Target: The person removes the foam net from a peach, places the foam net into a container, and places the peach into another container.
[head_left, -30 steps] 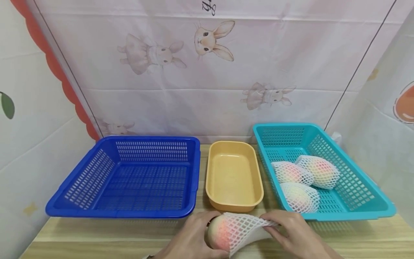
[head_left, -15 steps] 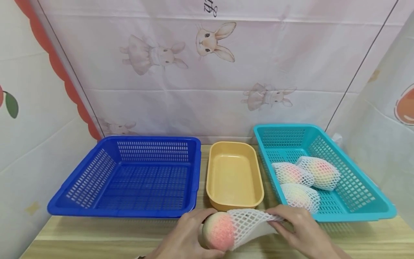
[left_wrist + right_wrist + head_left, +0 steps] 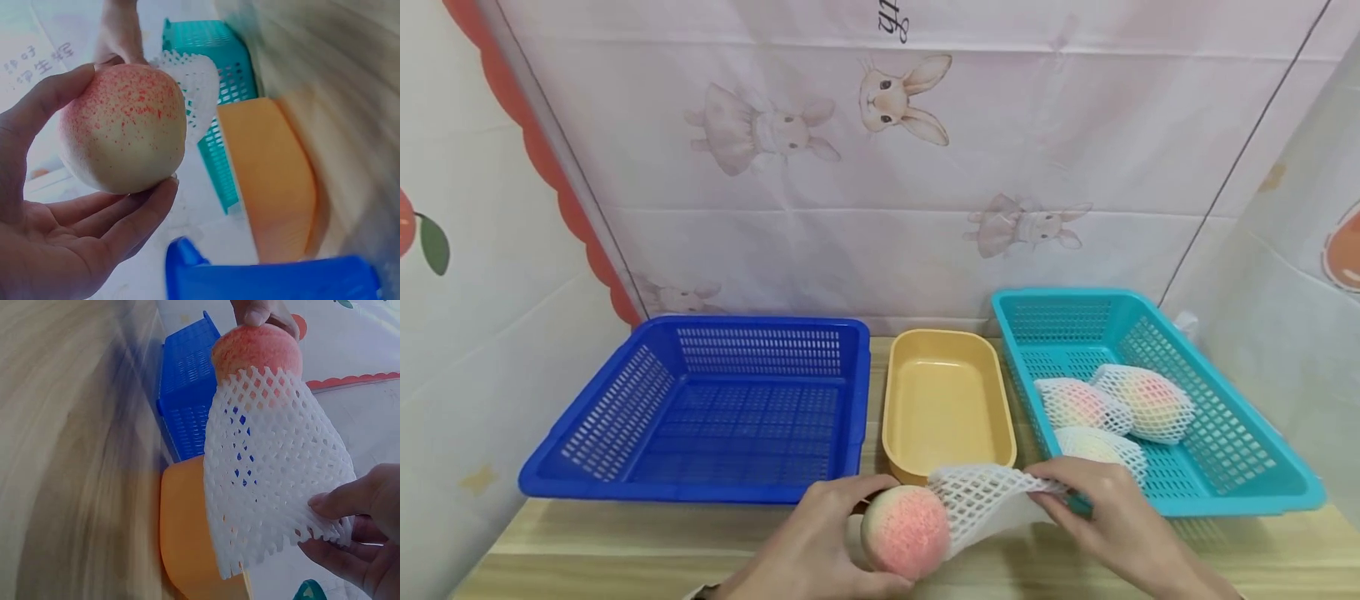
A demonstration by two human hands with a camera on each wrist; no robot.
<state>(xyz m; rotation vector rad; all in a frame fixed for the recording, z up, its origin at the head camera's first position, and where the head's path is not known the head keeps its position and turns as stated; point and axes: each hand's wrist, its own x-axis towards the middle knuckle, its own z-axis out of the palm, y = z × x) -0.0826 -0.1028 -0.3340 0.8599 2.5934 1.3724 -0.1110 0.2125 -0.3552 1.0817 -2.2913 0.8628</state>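
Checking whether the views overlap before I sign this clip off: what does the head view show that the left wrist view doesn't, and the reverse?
Only the head view shows the three netted peaches in the green basket and the inside of the yellow tub.

Only the left wrist view shows the Chinese writing, upper left.

Both show the left hand holding a peach, part of the right hand, the white net, both baskets, the tub and the table.

On the counter (image 3: 625,546), the tub (image 3: 947,408) stands between the left basket (image 3: 700,492) and the right basket (image 3: 1232,504), the backdrop (image 3: 850,267) behind all three. Three netted peaches (image 3: 1150,404) lie in the right basket, one before the other two. Before the tub, above the counter, is a fourth peach (image 3: 910,533), the net (image 3: 988,504) to its right.
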